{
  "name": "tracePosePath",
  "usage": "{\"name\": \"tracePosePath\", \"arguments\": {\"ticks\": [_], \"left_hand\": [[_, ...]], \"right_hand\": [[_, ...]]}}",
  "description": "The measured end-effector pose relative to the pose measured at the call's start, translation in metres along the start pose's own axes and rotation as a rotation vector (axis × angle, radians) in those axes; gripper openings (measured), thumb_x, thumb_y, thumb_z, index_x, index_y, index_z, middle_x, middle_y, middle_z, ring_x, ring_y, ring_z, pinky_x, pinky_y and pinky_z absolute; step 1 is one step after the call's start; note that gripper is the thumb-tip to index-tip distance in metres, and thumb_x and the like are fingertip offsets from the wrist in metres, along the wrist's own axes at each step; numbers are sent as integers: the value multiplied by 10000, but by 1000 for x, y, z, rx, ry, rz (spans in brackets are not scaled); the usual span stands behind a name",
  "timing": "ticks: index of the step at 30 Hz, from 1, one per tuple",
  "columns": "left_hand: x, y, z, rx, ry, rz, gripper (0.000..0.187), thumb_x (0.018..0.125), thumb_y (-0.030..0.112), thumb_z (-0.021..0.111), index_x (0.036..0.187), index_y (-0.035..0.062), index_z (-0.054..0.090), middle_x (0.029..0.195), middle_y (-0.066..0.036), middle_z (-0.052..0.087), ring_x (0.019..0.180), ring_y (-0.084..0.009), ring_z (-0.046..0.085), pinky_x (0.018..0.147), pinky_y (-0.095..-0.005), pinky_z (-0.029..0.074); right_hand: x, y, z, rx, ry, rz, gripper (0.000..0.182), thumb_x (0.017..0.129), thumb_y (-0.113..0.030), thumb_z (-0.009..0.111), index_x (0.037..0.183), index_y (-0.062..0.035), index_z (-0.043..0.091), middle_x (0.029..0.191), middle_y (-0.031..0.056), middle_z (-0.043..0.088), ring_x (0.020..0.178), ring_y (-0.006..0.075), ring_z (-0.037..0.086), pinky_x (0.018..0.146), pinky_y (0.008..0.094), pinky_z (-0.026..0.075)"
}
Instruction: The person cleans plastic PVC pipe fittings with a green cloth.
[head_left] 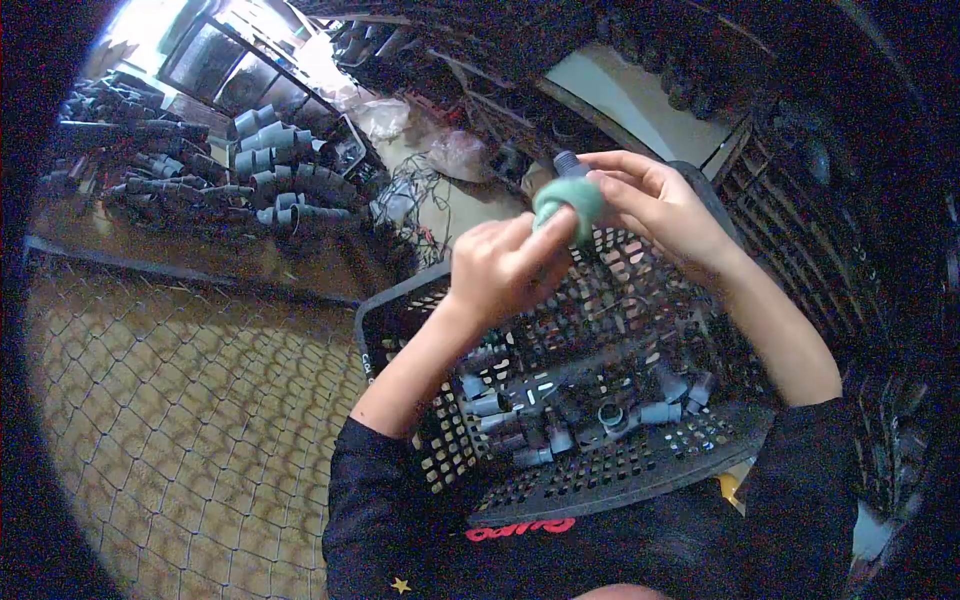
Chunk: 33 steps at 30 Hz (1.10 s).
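Observation:
Above a black plastic crate (362, 330), my right hand (675, 205) grips a dark grey threaded fitting (570, 163) between thumb and fingers. Its ribbed end points up and to the left. My left hand (505, 262) is closed on a green ring-like piece (580, 203), slightly blurred, which sits against the lower end of the fitting. Both hands are close together. Several grey pipe fittings (660, 412) lie in the bottom of the crate beneath them, one with a round opening (611, 416) facing up.
Stacked grey pipe fittings (270, 150) stand on a bench at the upper left. Wire mesh (190, 430) spans the lower left. Clear plastic bags (455, 152) and tangled dark strands (415, 215) lie beyond the crate. Dark racks (800, 230) stand at the right.

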<state>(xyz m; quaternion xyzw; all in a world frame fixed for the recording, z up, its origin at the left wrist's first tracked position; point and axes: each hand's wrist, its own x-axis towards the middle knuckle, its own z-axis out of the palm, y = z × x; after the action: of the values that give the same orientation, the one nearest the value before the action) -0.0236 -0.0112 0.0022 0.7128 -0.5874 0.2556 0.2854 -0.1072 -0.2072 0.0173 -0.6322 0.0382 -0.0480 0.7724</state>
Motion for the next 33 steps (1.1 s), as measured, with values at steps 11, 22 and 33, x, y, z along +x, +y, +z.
{"name": "tracePosePath", "arguments": {"ticks": [11,22,33], "left_hand": [[3,0,-4,2,-118,56,390,703,141,714,1078,114,609,721,-44,608,552,-213,597,491,-333,457],[-4,10,1,135,-130,153,345,691,253,715,1025,210,641,677,22,528,556,-147,572,494,-305,429],[5,8,-1,143,-127,135,372,732,272,696,1092,227,617,652,41,509,532,-137,568,486,-294,414]], "right_hand": [[1,-5,3,81,-31,27,302,970,-227,562,1208,-46,605,1051,39,669,939,96,630,835,255,516],[0,-8,2,106,-38,71,336,934,-301,625,1122,-24,603,951,46,682,862,81,632,757,223,508],[3,-1,-7,49,22,49,390,887,-374,681,1069,-37,608,884,-4,647,786,53,602,686,209,514]]}}
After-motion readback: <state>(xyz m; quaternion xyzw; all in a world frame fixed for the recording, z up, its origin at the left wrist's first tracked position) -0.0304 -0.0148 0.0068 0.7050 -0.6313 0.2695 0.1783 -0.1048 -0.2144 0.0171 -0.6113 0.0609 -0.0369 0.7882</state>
